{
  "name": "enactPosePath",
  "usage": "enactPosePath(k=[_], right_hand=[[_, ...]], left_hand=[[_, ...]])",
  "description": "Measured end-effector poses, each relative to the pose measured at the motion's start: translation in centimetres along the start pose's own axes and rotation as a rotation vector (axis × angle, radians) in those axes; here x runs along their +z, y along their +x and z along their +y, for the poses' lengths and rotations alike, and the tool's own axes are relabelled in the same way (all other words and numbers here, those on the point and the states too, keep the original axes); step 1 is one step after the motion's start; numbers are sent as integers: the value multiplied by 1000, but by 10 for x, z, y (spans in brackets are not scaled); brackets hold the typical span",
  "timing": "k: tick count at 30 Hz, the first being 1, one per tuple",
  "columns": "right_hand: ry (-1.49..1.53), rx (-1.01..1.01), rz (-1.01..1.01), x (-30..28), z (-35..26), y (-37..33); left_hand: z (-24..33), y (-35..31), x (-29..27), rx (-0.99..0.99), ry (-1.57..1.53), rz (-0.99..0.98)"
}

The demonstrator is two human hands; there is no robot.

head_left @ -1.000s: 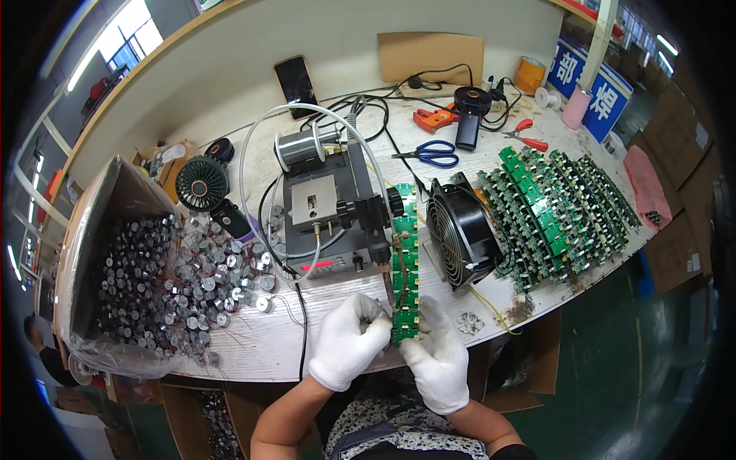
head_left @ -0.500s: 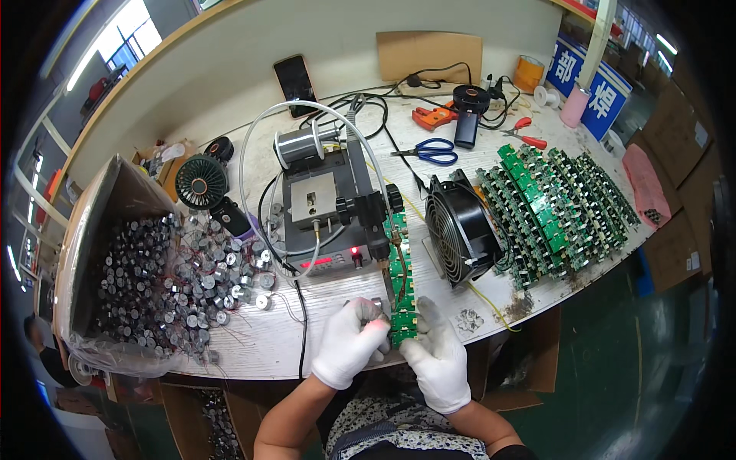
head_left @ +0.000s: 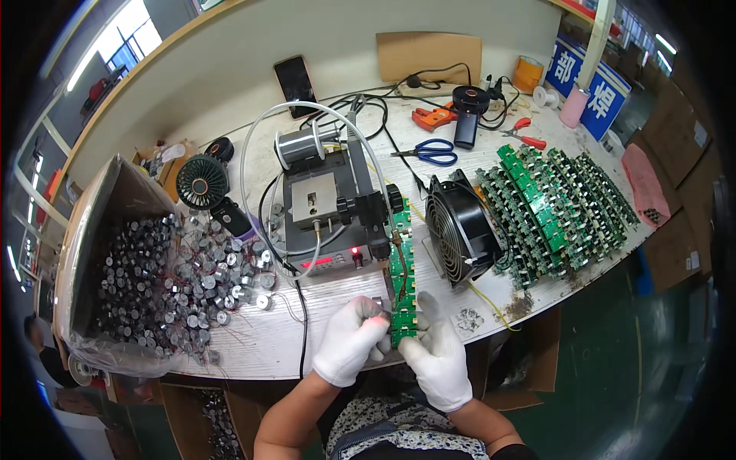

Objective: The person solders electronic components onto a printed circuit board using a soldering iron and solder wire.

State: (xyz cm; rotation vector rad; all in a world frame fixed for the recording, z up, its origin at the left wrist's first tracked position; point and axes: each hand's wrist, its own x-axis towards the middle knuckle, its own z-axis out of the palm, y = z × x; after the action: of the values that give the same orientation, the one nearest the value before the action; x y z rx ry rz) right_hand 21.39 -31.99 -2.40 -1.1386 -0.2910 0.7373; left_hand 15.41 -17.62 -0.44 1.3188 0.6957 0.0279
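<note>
A long green circuit board strip (head_left: 402, 270) lies on the bench, running away from me under the soldering iron tip (head_left: 399, 291). My right hand (head_left: 438, 349), in a white glove, grips its near end from the right side, thumb and fingers closed at the edge. My left hand (head_left: 349, 341), also gloved, is pinched closed at the strip's left edge, close to the iron tip. A small grey metal piece (head_left: 376, 301), partly hidden, shows at its fingertips and resembles the loose motors. Reddish light falls on those fingertips.
The soldering station (head_left: 326, 222) carries a solder wire spool (head_left: 300, 146). Left is a plastic-lined box (head_left: 80, 253) beside heaped small motors (head_left: 208, 284). Right stand a black cooling fan (head_left: 460, 230) and stacked circuit boards (head_left: 548, 215). Blue-handled scissors (head_left: 434, 151) lie behind.
The board strip has shifted slightly, its far end showing more beside the soldering station. Both hands stay near the same spots, with small finger movements.
</note>
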Motion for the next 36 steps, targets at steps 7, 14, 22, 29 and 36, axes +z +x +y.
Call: enactPosePath(k=[7,14,22,29,36], right_hand=[[40,-54,-1,2,1,5],[94,-103,-6,4,-1,7],[57,-106,-17,6,-5,5],[61,-108,-22,4,-3,5],[87,-79,-3,3,3,4]], left_hand=[[0,4,4,37,-45,49],[4,3,7,69,-55,57],[3,1,8,132,-63,67],[2,1,8,152,-62,59],[0,2,7,128,16,77]])
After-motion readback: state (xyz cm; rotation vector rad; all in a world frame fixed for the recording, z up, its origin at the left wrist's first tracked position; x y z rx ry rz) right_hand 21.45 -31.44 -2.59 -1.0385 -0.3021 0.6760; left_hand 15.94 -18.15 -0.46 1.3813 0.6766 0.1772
